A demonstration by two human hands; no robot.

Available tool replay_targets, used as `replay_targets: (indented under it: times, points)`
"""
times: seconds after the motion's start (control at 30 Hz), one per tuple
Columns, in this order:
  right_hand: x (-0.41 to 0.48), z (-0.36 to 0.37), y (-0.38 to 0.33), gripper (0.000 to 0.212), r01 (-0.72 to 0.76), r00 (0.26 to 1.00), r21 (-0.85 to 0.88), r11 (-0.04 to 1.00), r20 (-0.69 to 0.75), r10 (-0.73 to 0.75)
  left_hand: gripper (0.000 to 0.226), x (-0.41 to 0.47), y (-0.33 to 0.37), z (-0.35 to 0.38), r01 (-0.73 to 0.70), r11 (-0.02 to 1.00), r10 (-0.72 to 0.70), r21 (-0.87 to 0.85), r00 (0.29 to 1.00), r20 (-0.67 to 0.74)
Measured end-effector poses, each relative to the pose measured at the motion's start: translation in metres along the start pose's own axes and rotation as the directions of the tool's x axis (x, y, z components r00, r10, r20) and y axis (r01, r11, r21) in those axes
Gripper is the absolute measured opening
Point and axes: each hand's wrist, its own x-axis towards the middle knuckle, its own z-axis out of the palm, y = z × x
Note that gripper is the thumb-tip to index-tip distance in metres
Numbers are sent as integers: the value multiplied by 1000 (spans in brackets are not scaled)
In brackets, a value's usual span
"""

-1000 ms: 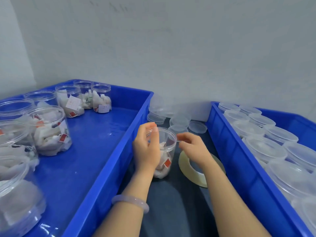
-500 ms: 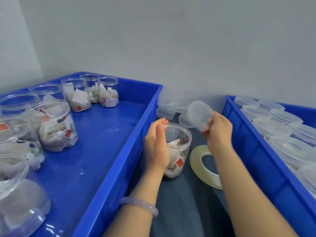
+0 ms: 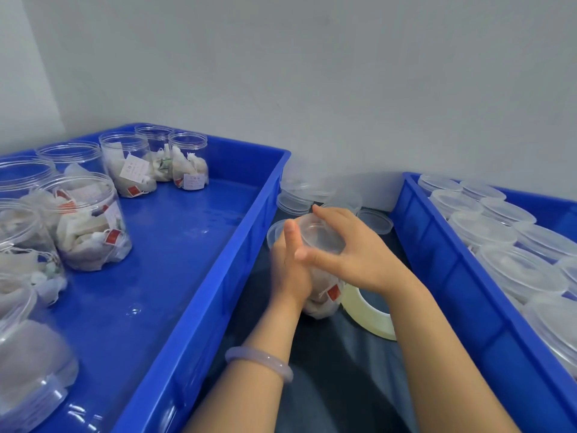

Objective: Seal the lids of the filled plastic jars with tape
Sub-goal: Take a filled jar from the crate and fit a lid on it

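Note:
A clear plastic jar (image 3: 323,296) filled with white sachets stands on the dark cloth between two blue crates. My left hand (image 3: 288,270) grips its left side. My right hand (image 3: 352,248) holds a clear lid (image 3: 321,235) over the jar's mouth, fingers curled round the rim. A roll of clear tape (image 3: 373,317) lies flat just right of the jar, partly under my right wrist.
The left blue crate (image 3: 199,292) holds several filled jars (image 3: 90,223) without lids. The right blue crate (image 3: 452,276) is packed with several lidded jars (image 3: 518,273). Loose clear lids (image 3: 374,221) and a stack of lids (image 3: 293,203) lie against the wall behind my hands.
My right hand picked a lid from the pile by the wall, carried it left and brought it down onto the jar's mouth. The left hand stayed on the jar.

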Motion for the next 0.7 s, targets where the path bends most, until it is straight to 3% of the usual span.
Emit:
replay_targets:
  times: [0.07, 0.13, 0.2, 0.37, 0.53, 0.7]
  points:
    - [-3, 5, 0, 92, 16, 994, -5, 1000, -108, -16, 67, 1, -2, -1, 37, 999, -37, 5, 999, -25]
    - [-5, 10, 2, 65, 53, 970, 221, 974, -243, 3, 71, 1, -3, -1, 37, 999, -37, 6, 999, -20]
    - [-4, 9, 6, 49, 55, 957, 416, 908, -280, 70, 73, 1, -3, -2, 35, 999, -35, 0, 999, -9]
    - [-2, 1, 7, 50, -39, 983, 234, 972, -164, 79, 55, -2, -11, -3, 49, 998, -47, 39, 997, -62]
    - [7, 6, -10, 52, 44, 995, -18, 999, -84, -46, 54, 2, -17, -9, 145, 989, -144, -3, 981, -130]
    - [0, 3, -4, 53, 44, 997, -67, 997, -65, -49, 53, -3, -14, -6, 92, 995, -88, 26, 987, -134]
